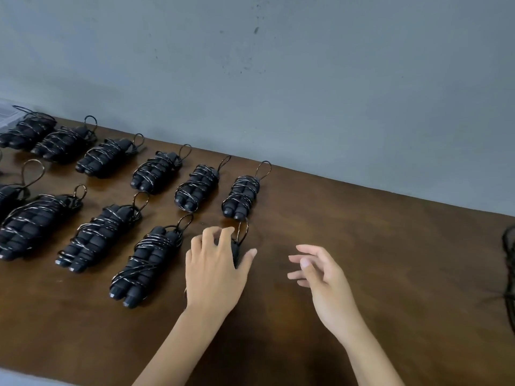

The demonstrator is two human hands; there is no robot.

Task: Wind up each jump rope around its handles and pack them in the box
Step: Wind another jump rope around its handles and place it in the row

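Observation:
Several wound jump ropes, black handles wrapped in cord, lie in two rows on the brown table point(362, 246). My left hand point(214, 271) covers one more wound rope point(237, 247) at the right end of the near row, fingers curved over it; only its loop and a bit of handle show. Next to it on the left lies a wound rope point(147, 263). My right hand point(320, 277) hovers above the table to the right, fingers loosely spread, holding nothing. A tangle of loose black rope point(510, 268) sits at the right edge.
A grey wall point(278, 79) runs along the table's far edge. A pale flat object point(8, 115) shows at the far left behind the ropes. Bare wood lies between my right hand and the loose rope.

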